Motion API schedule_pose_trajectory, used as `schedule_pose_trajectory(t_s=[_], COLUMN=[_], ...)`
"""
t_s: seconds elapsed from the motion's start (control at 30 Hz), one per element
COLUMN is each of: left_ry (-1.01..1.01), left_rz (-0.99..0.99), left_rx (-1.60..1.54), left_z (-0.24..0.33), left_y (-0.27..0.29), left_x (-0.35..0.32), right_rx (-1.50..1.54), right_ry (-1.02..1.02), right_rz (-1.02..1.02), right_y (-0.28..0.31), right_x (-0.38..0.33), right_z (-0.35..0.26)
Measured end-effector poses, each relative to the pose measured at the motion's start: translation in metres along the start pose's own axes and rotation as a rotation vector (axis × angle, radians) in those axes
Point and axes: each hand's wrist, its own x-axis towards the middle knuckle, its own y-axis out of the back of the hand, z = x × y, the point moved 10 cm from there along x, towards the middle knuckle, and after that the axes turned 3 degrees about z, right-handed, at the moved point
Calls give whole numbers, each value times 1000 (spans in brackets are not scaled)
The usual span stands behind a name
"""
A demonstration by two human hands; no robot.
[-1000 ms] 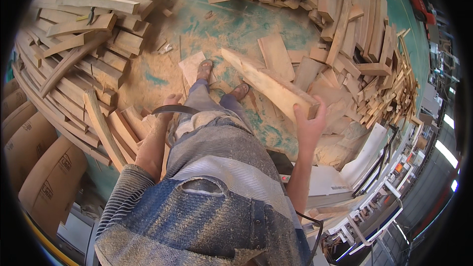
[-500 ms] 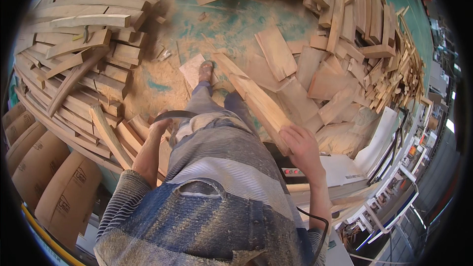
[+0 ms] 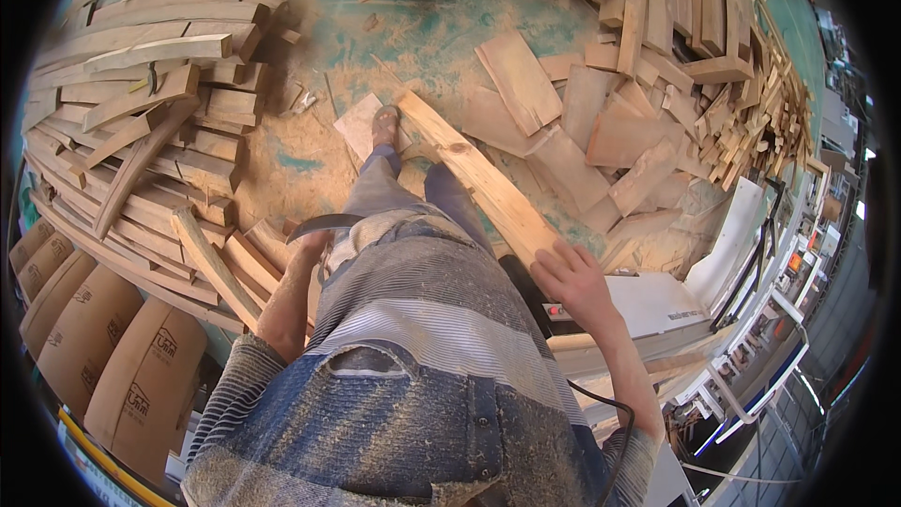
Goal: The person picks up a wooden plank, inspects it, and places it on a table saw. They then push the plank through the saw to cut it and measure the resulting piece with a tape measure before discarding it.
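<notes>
My right hand (image 3: pixel 572 282) grips the near end of a long, pale wooden plank (image 3: pixel 479 174), fingers over its upper face and its thumb hidden. The plank slants away to the far left, its broad face with a dark knot turned up and its far end close to my sandalled foot (image 3: pixel 385 125). My left hand (image 3: pixel 314 240) is low by my left hip, next to a dark, curved band (image 3: pixel 325 223). Its fingers are mostly hidden, so I cannot tell whether it holds the band.
Stacked beams (image 3: pixel 178 145) fill the left side, with several brown, padded-looking packs (image 3: pixel 145 366) nearer me. Loose flat boards (image 3: pixel 521 84) and thin offcuts (image 3: pixel 765 122) lie to the right. A white machine (image 3: pixel 657 305) with a red button stands beside my right arm. Sawdust (image 3: pixel 282 131) covers the green floor.
The plank has rolled so that its broad face shows more, and my right hand has moved slightly right and down with its fingers now across that face. My left hand stays by my hip.
</notes>
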Motion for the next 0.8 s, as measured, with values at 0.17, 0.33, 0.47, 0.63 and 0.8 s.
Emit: schedule_pose_trajectory(t_s=[0.17, 0.33, 0.47, 0.63, 0.8], left_ry=[85, 37, -3, -12, 56], left_rz=[23, 1, -17, -22, -7], left_rx=[-100, -43, -8, -16, 61], left_z=[38, 23, 18, 27, 10], left_y=[20, 4, -4, 0, -5], left_x=[-25, -16, -10, -9, 3], right_rx=[7, 5, 0, 53, 4], right_ry=[-10, -25, -35, -78, -65], right_rz=[12, 17, 32, 31, 23], right_y=[-2, -2, 2, -2, -6], right_x=[-3, -4, -3, -3, -4], right_z=[-1, -4, -7, -10, -19])
